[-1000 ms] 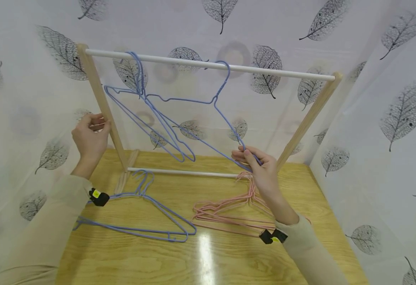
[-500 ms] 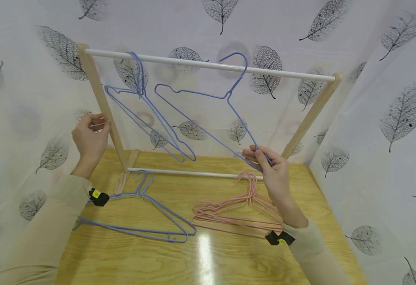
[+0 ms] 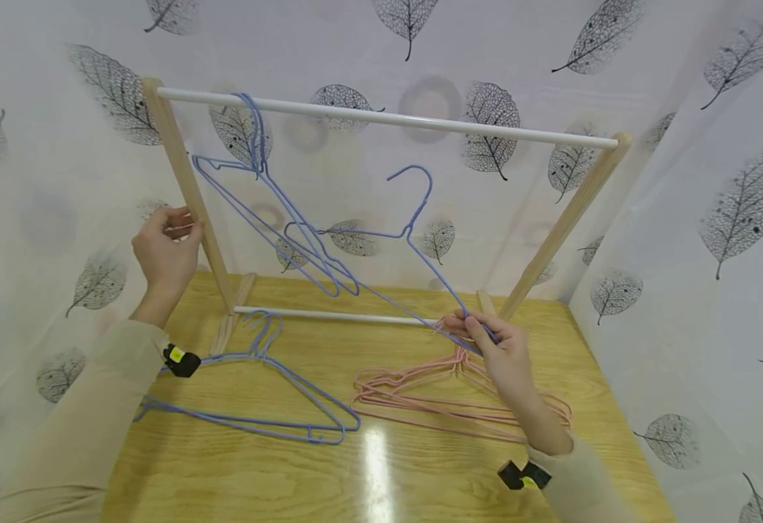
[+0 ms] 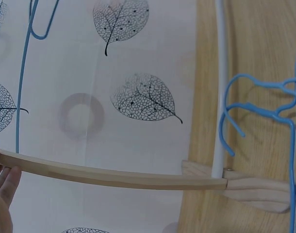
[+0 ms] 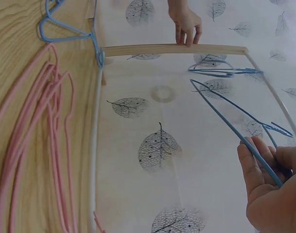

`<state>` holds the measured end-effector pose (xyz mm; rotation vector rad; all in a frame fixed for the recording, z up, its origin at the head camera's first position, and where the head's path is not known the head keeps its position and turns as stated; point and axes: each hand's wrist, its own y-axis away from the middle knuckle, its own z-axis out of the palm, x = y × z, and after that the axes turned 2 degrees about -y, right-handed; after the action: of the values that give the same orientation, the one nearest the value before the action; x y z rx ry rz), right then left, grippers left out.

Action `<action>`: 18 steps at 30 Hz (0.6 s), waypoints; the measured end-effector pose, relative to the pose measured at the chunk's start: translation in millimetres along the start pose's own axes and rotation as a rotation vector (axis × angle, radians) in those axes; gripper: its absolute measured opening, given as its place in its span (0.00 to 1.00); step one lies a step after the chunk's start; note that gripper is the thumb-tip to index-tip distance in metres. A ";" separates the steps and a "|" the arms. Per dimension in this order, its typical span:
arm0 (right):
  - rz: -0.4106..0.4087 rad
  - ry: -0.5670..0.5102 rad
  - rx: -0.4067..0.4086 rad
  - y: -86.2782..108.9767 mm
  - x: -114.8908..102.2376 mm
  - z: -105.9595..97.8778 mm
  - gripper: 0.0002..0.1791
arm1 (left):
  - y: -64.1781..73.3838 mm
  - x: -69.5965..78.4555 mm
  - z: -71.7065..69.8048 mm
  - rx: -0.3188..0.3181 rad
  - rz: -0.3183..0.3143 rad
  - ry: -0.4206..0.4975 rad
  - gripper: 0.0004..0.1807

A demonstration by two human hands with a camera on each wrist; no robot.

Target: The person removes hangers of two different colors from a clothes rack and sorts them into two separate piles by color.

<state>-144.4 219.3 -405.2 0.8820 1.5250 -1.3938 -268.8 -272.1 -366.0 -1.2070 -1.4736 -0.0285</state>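
Note:
My left hand (image 3: pixel 168 247) grips the left wooden post (image 3: pixel 188 185) of a hanging rack, thumb on one side and fingertips on the other. By its lower right corner, a blue wire clothes hanger (image 3: pixel 414 220) is pinched in my right hand (image 3: pixel 502 356). That hanger tilts, its bare hook below the white top rail (image 3: pixel 355 114), and its far left end overlaps the hung hangers in the head view. Several blue hangers (image 3: pixel 260 163) hang near the rail's left end. The right wrist view shows the held hanger's wire (image 5: pixel 264 166) across my fingers.
Blue hangers (image 3: pixel 257 354) lie on the wooden table (image 3: pixel 257 479) at the left, in front of the rack. Pink hangers (image 3: pixel 461 357) lie bunched beneath my right forearm. A lower white rail (image 3: pixel 336 317) joins the rack's feet. Leaf-patterned curtain (image 3: pixel 689 327) surrounds the table.
My right hand has taken the blue hanger's hook off the top rail, moving right, then lowered the hanger beneath the rail. The left hand stays on the post.

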 end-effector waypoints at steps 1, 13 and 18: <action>0.019 -0.002 0.003 2.2 3.8 0.4 0.20 | -0.3 -0.1 0.2 0.001 0.000 0.000 0.14; 0.410 -0.070 -0.112 27.1 58.2 37.9 0.28 | -1.3 -1.0 1.0 0.000 -0.001 -0.004 0.14; 0.439 -0.152 -0.214 35.3 78.4 62.2 0.30 | -2.4 -0.5 1.8 0.000 -0.015 0.009 0.14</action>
<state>-133.1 158.1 -491.1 0.8894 1.2441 -0.9385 -271.8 -272.5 -365.5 -1.1943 -1.4748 -0.0446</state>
